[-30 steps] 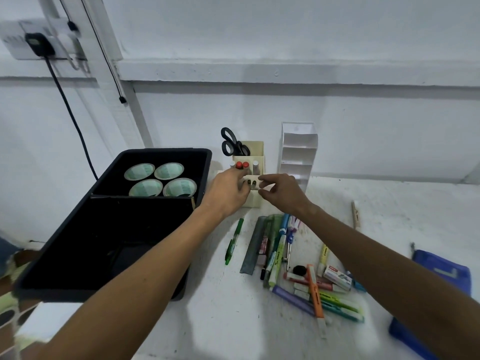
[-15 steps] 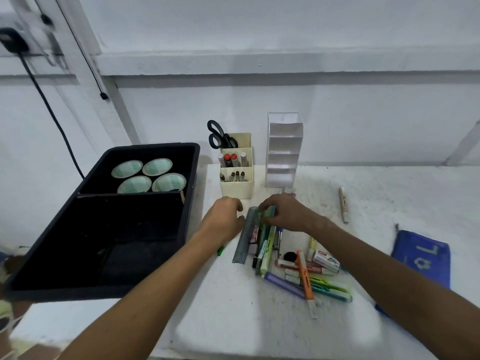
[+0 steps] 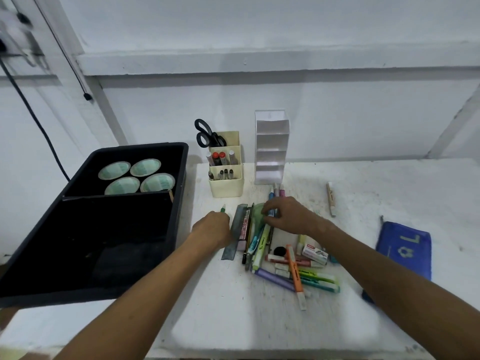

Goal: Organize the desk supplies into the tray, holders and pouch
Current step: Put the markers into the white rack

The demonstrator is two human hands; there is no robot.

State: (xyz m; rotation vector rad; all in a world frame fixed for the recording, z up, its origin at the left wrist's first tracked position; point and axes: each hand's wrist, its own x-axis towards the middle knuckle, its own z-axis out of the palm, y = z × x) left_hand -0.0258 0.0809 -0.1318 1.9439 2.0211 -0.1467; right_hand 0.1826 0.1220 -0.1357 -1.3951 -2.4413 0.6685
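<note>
A pile of pens and highlighters [image 3: 298, 272] lies on the white desk [image 3: 259, 320]. My left hand [image 3: 211, 229] curls over a green pen [image 3: 222, 209], whose tip sticks out past the fingers, just left of a metal ruler [image 3: 233, 235]. My right hand [image 3: 288, 216] is at the top of the pile, its fingers curled on a blue pen [image 3: 271, 201] and touching a green translucent piece [image 3: 257, 213]. Behind stand the cream holder [image 3: 226, 188] with scissors [image 3: 206, 133] and the white tiered holder [image 3: 270, 152]. The black tray [image 3: 181, 183] is at left and the blue pouch [image 3: 404, 248] at right.
Several tape rolls [image 3: 136, 175] fill the tray's back section. A small staples box [image 3: 314, 253] sits in the pile. A pale stick-shaped item [image 3: 330, 198] lies alone at the right. The wall runs close behind the holders.
Both hands came down from the cream holder to the pile. The left hand settled on the green pen; the right hand's fingers closed at the pile's top.
</note>
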